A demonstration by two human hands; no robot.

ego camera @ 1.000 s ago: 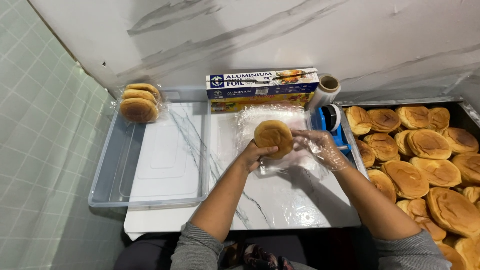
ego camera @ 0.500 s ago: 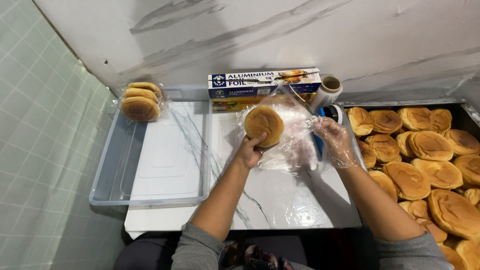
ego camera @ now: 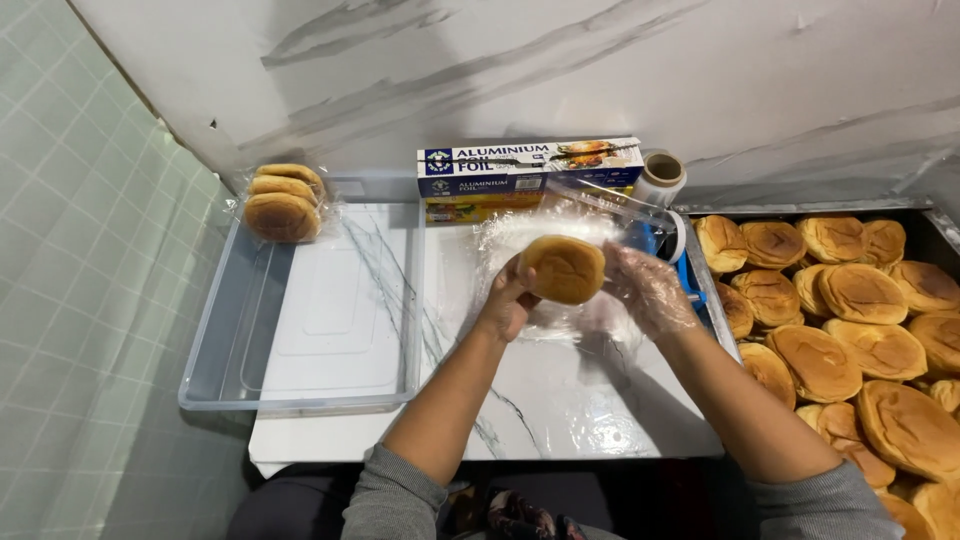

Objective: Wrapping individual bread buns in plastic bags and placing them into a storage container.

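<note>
Above marble counter (ego camera: 560,400), round golden bun (ego camera: 565,268), clear wrap (ego camera: 520,235) behind

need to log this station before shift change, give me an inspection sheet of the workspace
surface: white marble-pattern table, crinkled film on it.
job's things: round golden bun held over clear plastic wrap; wrapped stack of buns in clear plastic tray.
clutter: long blue foil box; wrap roll.
grippers: left hand grips the bun; right hand, under film, pulls wrap beside it.
cables: nothing seen.
surroundings: metal tray of loose buns at right; green tiled wall at left; marble wall behind.
</note>
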